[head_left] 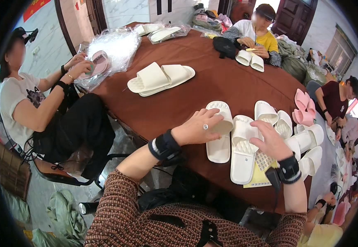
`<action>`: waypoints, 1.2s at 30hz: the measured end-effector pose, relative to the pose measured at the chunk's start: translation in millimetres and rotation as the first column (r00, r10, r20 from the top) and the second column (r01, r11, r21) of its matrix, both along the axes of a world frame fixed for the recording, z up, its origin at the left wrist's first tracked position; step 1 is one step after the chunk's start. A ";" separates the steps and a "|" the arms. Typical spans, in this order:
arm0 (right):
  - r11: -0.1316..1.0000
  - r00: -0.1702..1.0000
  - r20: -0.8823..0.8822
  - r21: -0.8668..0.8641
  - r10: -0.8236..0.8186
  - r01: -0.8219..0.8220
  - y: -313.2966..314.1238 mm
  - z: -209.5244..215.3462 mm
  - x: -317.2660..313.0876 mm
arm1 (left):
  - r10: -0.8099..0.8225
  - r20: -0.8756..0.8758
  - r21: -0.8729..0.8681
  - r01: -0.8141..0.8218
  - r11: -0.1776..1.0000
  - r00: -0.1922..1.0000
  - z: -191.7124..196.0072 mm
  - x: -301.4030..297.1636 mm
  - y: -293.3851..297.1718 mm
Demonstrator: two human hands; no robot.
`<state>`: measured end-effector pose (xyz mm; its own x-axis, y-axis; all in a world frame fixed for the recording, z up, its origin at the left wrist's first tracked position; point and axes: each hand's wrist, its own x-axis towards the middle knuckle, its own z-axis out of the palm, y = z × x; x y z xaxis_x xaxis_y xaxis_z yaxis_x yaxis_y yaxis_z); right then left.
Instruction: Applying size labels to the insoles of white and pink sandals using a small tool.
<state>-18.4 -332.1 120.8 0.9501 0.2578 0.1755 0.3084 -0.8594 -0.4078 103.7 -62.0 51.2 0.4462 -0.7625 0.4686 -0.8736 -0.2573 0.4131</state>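
Left hand point(197, 128) lay flat, fingers spread, on a white slipper point(220, 133) near the tabletop point(212, 82) edge; right hand point(271, 142) rested open on its neighbour slipper point(242, 154), gripping nothing. Risk: both slippers sat close to that edge, so a careless push could slide one off.

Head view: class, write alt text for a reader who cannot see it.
The person's left hand and right hand each rest on a white slipper on a brown round table. Other people sit around it, handling slippers.
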 end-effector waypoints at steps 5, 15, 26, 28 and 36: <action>0.999 0.975 -0.217 0.026 0.047 -0.042 -16.7 -29.6 35.7 | -0.041 0.025 0.111 0.038 0.993 0.999 -17.0 34.4 -3.0; 1.000 0.984 -0.177 -0.023 -0.002 -0.002 -3.3 -3.2 23.9 | -0.059 -0.429 0.079 0.102 0.992 0.901 -5.6 49.8 9.4; 0.931 0.931 -0.054 0.027 -0.362 0.364 -47.3 58.8 -43.3 | 0.201 -0.275 -0.091 -0.233 0.968 0.940 23.7 10.2 27.8; 0.868 0.897 0.050 0.281 -0.438 0.409 -67.7 61.4 -60.7 | 0.216 -0.196 -0.142 -0.246 0.959 0.956 34.4 3.0 25.3; 0.494 0.859 -0.142 0.767 -0.492 0.410 -63.0 21.3 -124.4 | 0.238 -0.105 -0.246 -0.257 0.935 0.966 66.0 -41.1 -31.2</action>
